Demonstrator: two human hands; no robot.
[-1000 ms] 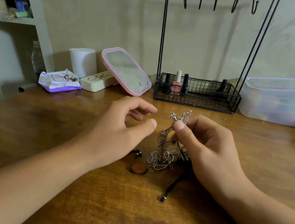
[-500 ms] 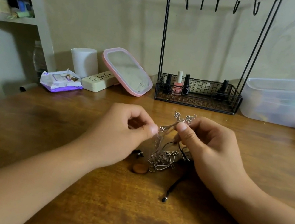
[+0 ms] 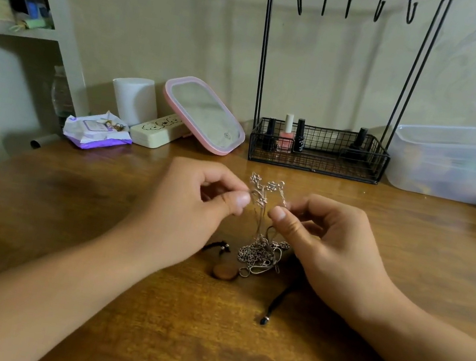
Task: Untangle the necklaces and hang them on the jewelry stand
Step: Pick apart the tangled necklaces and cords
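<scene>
The silver chain [image 3: 263,194] is pinched by the left hand [image 3: 194,204] and right hand [image 3: 333,248]. Light, limp, easily snagged; best taken near the clasp, it is judged.

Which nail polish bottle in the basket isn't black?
The pink bottle with the white cap, second from the left in the basket. The other three bottles are black.

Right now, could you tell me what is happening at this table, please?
A person is untangling necklaces. The left hand and right hand each pinch part of a silver chain, lifting it from the tangled pile on the wooden table. The jewelry stand behind has nothing on its hooks.
</scene>
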